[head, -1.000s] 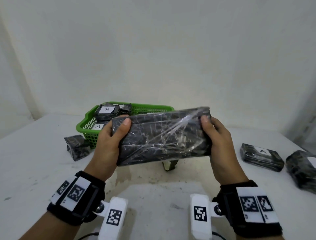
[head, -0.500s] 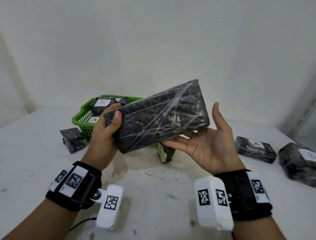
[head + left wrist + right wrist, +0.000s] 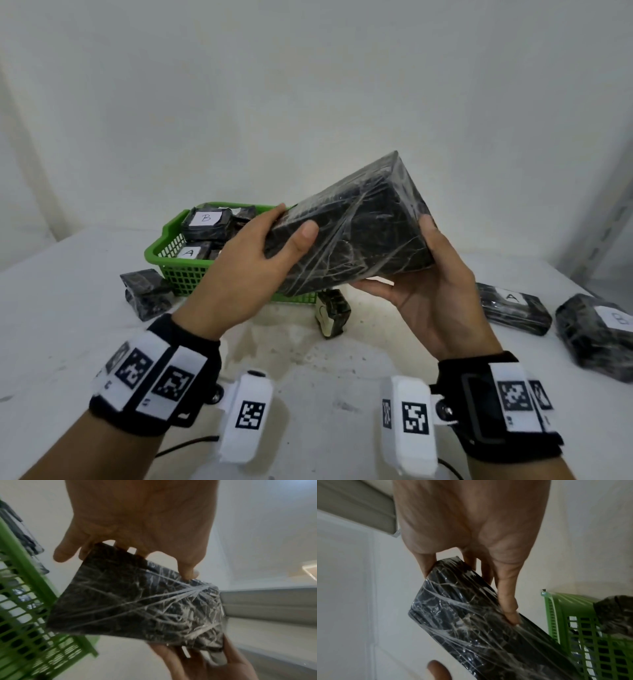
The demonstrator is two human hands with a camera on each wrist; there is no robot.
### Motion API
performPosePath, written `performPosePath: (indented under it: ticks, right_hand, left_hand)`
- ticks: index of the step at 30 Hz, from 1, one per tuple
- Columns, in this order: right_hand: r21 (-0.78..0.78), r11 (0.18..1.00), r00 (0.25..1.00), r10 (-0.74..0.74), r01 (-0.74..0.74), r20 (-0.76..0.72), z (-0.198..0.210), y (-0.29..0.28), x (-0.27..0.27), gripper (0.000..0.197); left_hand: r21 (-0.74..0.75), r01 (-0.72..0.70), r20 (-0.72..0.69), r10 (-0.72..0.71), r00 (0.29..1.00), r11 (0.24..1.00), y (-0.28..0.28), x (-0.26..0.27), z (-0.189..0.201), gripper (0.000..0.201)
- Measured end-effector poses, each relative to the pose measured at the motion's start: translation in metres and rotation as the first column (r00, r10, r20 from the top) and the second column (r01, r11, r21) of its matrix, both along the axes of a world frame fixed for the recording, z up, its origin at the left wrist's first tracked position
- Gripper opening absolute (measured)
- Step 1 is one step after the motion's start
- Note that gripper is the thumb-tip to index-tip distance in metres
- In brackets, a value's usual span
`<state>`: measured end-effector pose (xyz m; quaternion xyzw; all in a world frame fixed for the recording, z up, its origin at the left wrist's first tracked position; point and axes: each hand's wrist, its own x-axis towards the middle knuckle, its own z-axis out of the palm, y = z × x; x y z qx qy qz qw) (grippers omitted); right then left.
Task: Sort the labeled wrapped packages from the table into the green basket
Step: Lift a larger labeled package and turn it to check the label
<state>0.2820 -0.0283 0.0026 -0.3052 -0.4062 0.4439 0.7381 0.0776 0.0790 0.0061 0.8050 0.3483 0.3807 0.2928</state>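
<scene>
A large black wrapped package (image 3: 352,233) is held in the air in front of the green basket (image 3: 161,240), tilted with its right end higher. No label shows on it. My left hand (image 3: 287,226) grips its lower left end, thumb on the near face and fingers behind. My right hand (image 3: 411,281) holds the right end, fingers underneath and thumb up against the side. The left wrist view shows the package (image 3: 137,608) beside the basket (image 3: 25,601). In the right wrist view my fingers (image 3: 506,601) lie along the package (image 3: 471,622).
The basket holds packages labelled B (image 3: 205,222) and A (image 3: 191,253). A small package (image 3: 145,294) lies left of the basket and another (image 3: 332,313) stands in front of it. At the right lie a package labelled A (image 3: 513,308) and a bigger labelled one (image 3: 596,329).
The package went from level to steeply tilted, right end up. My right hand let go, opened beneath it, then closed on the right end again. My left hand kept its grip.
</scene>
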Motion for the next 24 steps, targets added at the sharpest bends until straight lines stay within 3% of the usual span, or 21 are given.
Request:
performPosePath:
  ticks: [2,6,9,11,13,16,18,20,22,24]
  right_hand:
    - [0.056,0.998,1.0,0.01,-0.01,-0.005,0.0,-0.001,0.003,0.036]
    - [0.1,0.994,0.998,0.05,-0.054,0.044,0.005,-0.004,0.005,0.036]
    - [0.036,0.992,0.986,0.117,-0.122,0.121,0.008,-0.003,0.006,0.063]
    - [0.027,0.996,0.976,0.08,-0.087,0.202,0.008,-0.001,0.007,0.067]
    - [0.034,0.999,0.963,-0.007,-0.002,0.271,0.006,0.001,0.006,0.067]
    - [0.096,0.986,0.926,-0.163,0.138,0.341,0.0,0.007,0.007,0.076]
    - [0.133,0.976,0.895,-0.213,0.174,0.393,-0.003,0.01,0.007,0.073]
    - [0.119,0.978,0.888,-0.208,0.174,0.41,-0.004,0.013,0.008,0.083]
    - [0.075,0.986,0.887,-0.164,0.146,0.432,-0.002,0.015,0.01,0.095]
    - [0.031,0.992,0.869,-0.119,0.119,0.481,0.0,0.019,0.011,0.093]
  left_hand:
    - [-0.032,0.035,0.039,-0.034,0.999,0.999,0.0,0.002,0.011,0.109]
    - [-0.065,0.074,0.317,-0.05,0.947,0.995,0.007,0.016,0.021,0.099]
    - [-0.082,0.11,0.428,-0.065,0.901,0.99,0.015,0.03,0.012,0.076]
    - [-0.111,0.145,0.464,-0.078,0.883,0.983,0.019,0.037,0.004,0.065]
    - [-0.147,0.164,0.44,-0.084,0.894,0.975,0.02,0.04,0.0,0.062]
    - [-0.121,0.144,0.271,-0.107,0.957,0.982,0.018,0.043,0.002,0.066]
    - [-0.158,0.248,0.295,-0.194,0.935,0.956,0.016,0.042,0.004,0.077]
    - [-0.196,0.375,0.384,-0.281,0.88,0.906,0.022,0.039,0.0,0.087]
    - [-0.16,0.434,0.374,-0.352,0.858,0.887,0.024,0.031,-0.005,0.091]
    - [-0.141,0.455,0.372,-0.379,0.847,0.879,0.022,0.024,-0.009,0.101]
